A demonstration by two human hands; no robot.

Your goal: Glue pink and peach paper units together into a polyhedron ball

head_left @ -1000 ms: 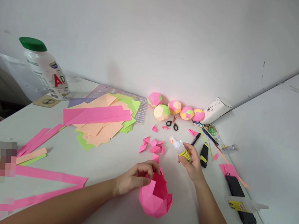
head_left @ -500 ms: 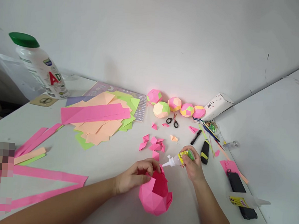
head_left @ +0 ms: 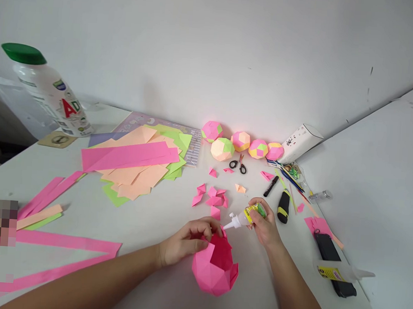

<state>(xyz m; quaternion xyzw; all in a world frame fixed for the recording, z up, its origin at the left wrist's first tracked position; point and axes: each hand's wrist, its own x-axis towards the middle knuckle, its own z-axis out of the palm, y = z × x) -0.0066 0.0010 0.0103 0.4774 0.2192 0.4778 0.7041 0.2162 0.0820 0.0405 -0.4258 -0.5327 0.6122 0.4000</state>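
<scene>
L hand pinched rim of open pink paper ball on table. R hand gripped glue bottle, tip at rim. Hard squeeze might blob glue, dent paper.

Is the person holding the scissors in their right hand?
No, the right hand grips a glue bottle, while the scissors lie apart beside the paper balls.

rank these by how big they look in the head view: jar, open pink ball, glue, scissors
1. jar
2. open pink ball
3. glue
4. scissors, though they lie farther from the camera than the glue, so this last gap is unsure
</scene>
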